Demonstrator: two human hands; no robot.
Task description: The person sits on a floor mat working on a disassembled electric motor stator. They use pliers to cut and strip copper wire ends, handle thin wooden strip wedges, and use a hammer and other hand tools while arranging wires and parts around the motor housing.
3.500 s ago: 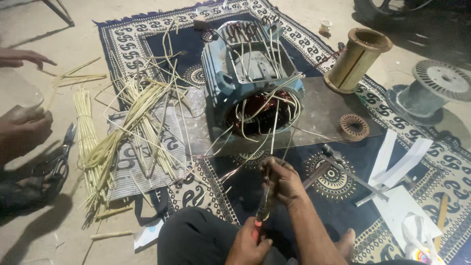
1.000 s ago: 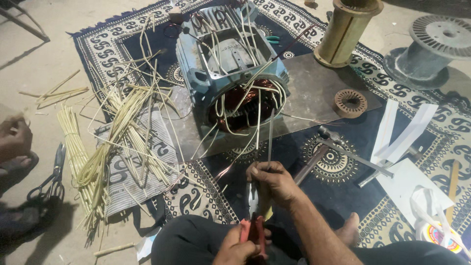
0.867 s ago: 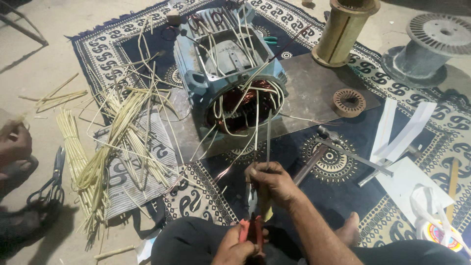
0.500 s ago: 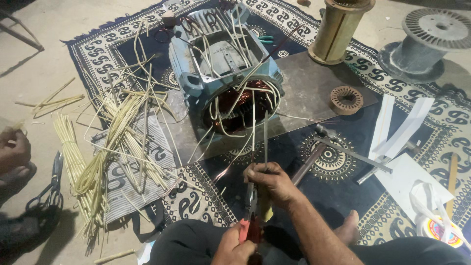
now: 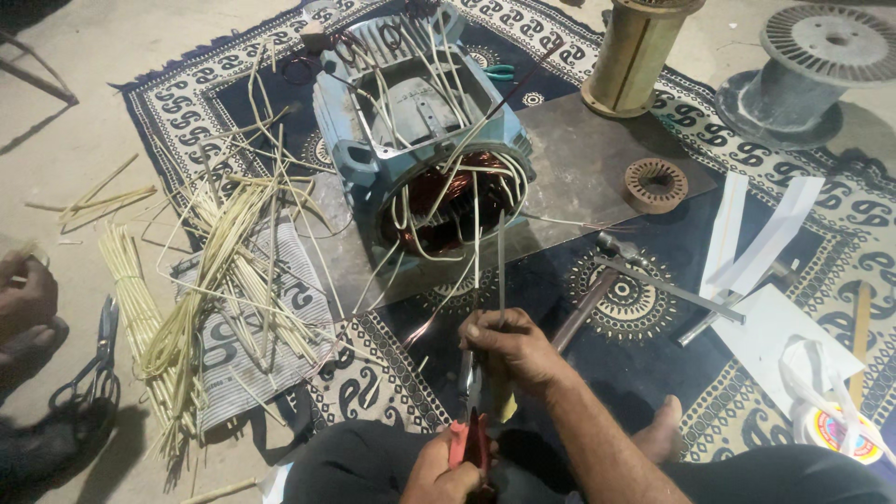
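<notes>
A blue motor housing (image 5: 373, 149) lies on its side on a metal plate, its copper windings (image 5: 446, 201) facing me with several pale sleeved leads spilling out. My right hand (image 5: 515, 350) pinches one thin lead (image 5: 500, 257) that runs up to the windings. Below it, my left hand (image 5: 450, 474) grips the red handles of a pair of pliers (image 5: 467, 431). The jaws reach up beside my right fingers at the lead's lower end.
Bundles of pale yellow sleeves (image 5: 191, 299) lie on the patterned mat at left, beside scissors (image 5: 93, 364) and another person's hand (image 5: 26, 301). A brass-coloured spool (image 5: 637, 56), grey reel (image 5: 810, 67), ribbed metal ring (image 5: 655, 184), hammer (image 5: 597, 280) and white paper strips (image 5: 751, 243) lie at right.
My hands keep the same hold on the pliers and the lead. The view has drifted slightly, and the other person's hand at left has shifted a little.
</notes>
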